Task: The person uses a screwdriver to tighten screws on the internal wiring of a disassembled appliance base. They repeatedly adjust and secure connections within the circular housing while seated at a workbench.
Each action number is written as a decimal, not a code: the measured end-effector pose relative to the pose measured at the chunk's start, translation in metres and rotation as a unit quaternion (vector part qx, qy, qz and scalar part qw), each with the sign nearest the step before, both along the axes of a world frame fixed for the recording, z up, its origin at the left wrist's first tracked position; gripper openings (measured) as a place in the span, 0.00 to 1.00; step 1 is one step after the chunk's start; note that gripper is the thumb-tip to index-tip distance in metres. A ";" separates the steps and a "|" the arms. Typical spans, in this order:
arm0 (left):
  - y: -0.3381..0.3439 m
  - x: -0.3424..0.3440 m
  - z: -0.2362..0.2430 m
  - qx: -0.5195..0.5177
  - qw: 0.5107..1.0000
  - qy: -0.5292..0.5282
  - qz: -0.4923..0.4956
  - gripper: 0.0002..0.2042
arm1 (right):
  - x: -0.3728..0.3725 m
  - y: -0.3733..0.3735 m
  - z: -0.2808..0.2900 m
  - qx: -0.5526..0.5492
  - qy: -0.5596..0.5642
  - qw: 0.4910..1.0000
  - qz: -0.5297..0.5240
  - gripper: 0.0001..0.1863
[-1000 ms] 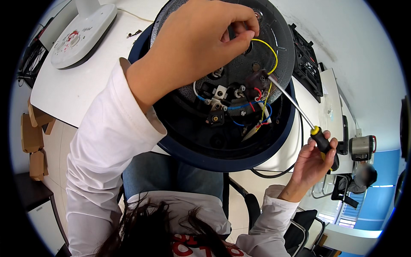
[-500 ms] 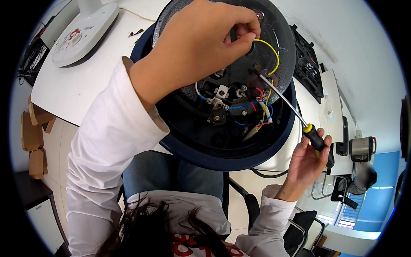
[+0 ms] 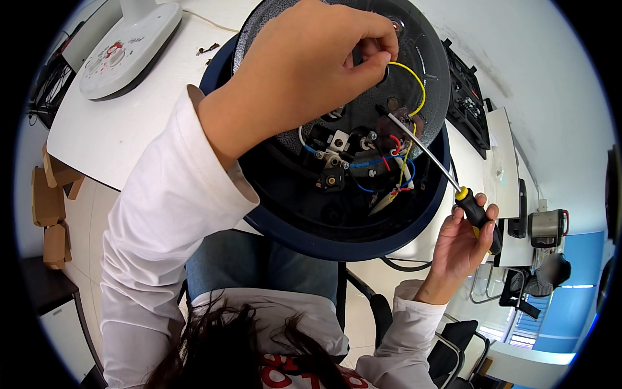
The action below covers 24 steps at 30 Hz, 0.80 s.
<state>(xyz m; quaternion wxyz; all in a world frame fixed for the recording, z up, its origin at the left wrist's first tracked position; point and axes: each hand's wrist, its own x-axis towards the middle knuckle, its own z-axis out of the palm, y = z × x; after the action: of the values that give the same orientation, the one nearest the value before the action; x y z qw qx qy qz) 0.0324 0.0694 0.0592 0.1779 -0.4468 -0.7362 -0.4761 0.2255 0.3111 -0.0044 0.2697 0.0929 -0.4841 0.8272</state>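
Note:
My left hand (image 3: 317, 58) is closed in a pinch at the end of a yellow wire (image 3: 422, 91), which loops down toward the other wiring. In my right hand (image 3: 457, 243) is a screwdriver (image 3: 476, 211) with a black and yellow handle. Its shaft slants up and left, and its dark tip lies over a dark round metal plate (image 3: 435, 48); whether it touches, I cannot tell. That plate leans in a dark blue round housing (image 3: 350, 249). Blue wires (image 3: 372, 162), short red wires (image 3: 394, 144) and a small thermostat-like part (image 3: 330, 180) sit on its lower half.
A white appliance base (image 3: 129, 55) stands on the white table (image 3: 84, 139) at the left. Beyond the housing, at right, lies an open black tool case (image 3: 468, 97). Cardboard boxes (image 3: 48, 198) are on the floor at left. Another person (image 3: 547, 275) sits far right.
The screwdriver has shifted slightly left along with my right hand, and its tip has slid a little left over the plate. My left hand keeps its pinch, nearly still.

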 end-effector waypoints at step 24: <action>0.006 -0.012 -0.019 0.008 1.000 0.025 -0.005 0.04 | 0.007 -0.010 0.013 0.055 0.013 0.991 -0.124 0.14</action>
<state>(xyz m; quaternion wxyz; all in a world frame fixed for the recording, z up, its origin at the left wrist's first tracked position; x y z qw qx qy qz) 0.0200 0.0758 0.0398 0.1976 -0.4602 -0.7255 -0.4721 0.2326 0.3009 0.0082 0.3712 0.0578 -0.5332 0.7580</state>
